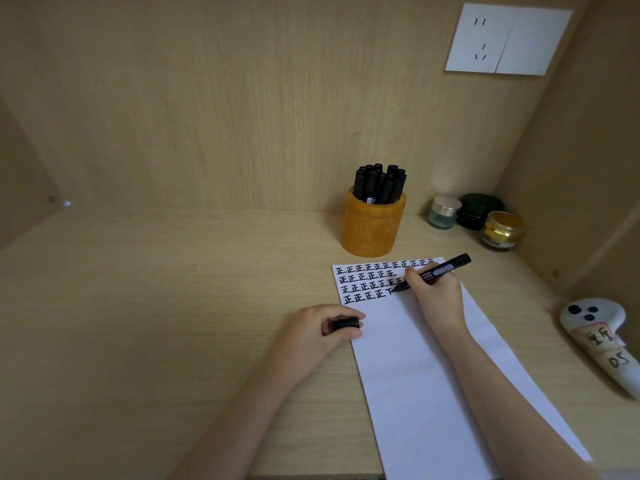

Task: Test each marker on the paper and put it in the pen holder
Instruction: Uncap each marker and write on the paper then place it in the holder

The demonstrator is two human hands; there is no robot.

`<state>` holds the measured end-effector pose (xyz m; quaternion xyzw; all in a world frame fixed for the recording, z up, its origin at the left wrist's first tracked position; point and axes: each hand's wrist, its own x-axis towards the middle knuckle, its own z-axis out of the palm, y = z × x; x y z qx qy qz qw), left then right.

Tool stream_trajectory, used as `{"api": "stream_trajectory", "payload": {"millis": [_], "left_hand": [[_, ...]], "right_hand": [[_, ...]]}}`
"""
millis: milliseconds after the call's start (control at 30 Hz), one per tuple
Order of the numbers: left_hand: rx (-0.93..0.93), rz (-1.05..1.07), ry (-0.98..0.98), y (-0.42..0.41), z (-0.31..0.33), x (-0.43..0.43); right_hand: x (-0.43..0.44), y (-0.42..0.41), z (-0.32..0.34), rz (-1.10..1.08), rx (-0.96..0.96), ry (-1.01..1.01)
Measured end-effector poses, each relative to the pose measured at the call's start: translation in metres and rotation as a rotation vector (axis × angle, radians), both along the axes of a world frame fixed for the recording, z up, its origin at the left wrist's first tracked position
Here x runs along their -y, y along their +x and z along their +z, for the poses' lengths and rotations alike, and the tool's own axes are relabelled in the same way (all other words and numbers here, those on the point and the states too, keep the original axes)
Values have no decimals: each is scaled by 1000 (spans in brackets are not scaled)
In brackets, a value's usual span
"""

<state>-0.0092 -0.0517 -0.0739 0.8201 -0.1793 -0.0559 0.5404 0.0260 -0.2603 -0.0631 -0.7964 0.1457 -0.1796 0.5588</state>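
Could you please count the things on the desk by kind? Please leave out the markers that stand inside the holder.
3 jars: silver-lidded jar, dark green jar, gold-lidded jar
1 pen holder
1 paper sheet
1 uncapped marker, in the right hand
1 marker cap, in the left hand
1 white controller
Total: 8

Two bare arms show in the view. The left forearm (pixel 242 410), to the left of the paper (pixel 415 393), is uncovered along all its visible length, slender and smooth, narrowing toward the wrist. The left hand (pixel 311 327), just beside the paper's left edge, is bare, with slim fingers; a pale nail shows on the digit nearest that edge. The right forearm (pixel 502 393), over the paper's right half, is likewise bare and slender. The right hand (pixel 436 292), over the paper's written top part, is bare too.
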Motion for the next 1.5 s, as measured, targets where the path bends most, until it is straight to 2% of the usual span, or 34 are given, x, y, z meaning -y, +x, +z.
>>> {"api": "stream_trajectory", "payload": {"millis": [167,1033,1500], "left_hand": [[0,5,-6,-1,2,0],[-3,3,-16,-1,1,0],[0,-2,-31,-1,1,1]], "right_hand": [[0,-1,0,26,6,47],[-2,0,-1,63,-4,-6],[0,-1,0,-59,30,-15]]}}
